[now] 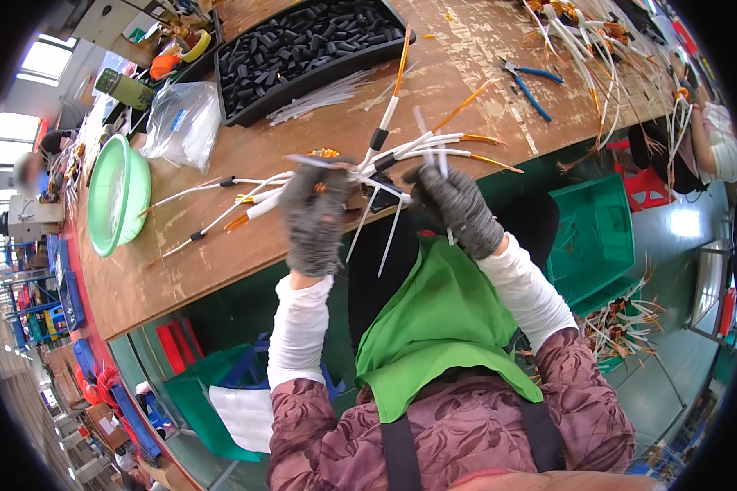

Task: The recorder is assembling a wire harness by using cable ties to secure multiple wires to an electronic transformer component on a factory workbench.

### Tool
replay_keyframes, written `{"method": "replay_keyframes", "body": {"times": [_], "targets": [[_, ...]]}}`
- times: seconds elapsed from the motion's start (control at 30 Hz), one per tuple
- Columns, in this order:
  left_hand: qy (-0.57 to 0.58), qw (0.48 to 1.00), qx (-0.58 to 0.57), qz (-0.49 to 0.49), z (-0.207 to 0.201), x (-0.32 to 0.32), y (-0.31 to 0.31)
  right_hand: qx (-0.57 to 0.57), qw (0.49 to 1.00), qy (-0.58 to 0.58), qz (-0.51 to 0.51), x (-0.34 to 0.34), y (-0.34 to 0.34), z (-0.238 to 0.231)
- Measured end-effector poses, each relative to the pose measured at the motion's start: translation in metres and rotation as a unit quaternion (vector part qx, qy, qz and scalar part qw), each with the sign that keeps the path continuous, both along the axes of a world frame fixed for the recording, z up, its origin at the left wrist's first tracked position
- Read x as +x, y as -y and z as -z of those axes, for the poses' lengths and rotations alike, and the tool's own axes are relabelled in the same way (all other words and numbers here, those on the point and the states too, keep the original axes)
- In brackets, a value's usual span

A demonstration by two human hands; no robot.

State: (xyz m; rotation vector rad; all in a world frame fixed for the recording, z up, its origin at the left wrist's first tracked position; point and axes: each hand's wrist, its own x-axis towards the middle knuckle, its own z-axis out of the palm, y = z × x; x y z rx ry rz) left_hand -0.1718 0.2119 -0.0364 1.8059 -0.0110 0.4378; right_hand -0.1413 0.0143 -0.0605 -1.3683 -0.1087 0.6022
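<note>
My left hand [315, 217], in a grey knit glove and smeared by motion, is closed at the left side of a wire bundle, with a thin white cable tie [296, 159] at its fingertips. My right hand [460, 211], gloved alike, is closed around several white cable ties [442, 155] at the bundle's right side. The bundle consists of white-sleeved wires [422, 150] with orange and bare copper ends, fanning out both ways over the table edge. Black sleeves [379, 138] sit on some wires. Thin white strips [391, 237] hang below its middle. The gloves hide part of the joint.
On the worn wooden table [458, 57] stand a black tray [229, 86] of black tube pieces, loose cable ties [319, 96], blue-handled cutters [532, 90], a plastic bag [180, 127] and a green basin [143, 192]. More wire bundles [581, 41] lie far right, near another person's arm. Green crates [594, 237] stand below.
</note>
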Motion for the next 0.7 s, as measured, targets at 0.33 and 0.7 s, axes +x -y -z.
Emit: {"method": "replay_keyframes", "body": {"times": [0.33,0.7], "targets": [[0.149,0.975,0.097,-0.134,0.04,0.026,-0.013,0.065,0.984,-0.162,0.026,0.02,-0.018,0.023],[0.096,0.988,0.093,-0.08,0.051,0.038,-0.023,0.018,0.986,-0.151,-0.075,0.033,-0.027,0.03]]}}
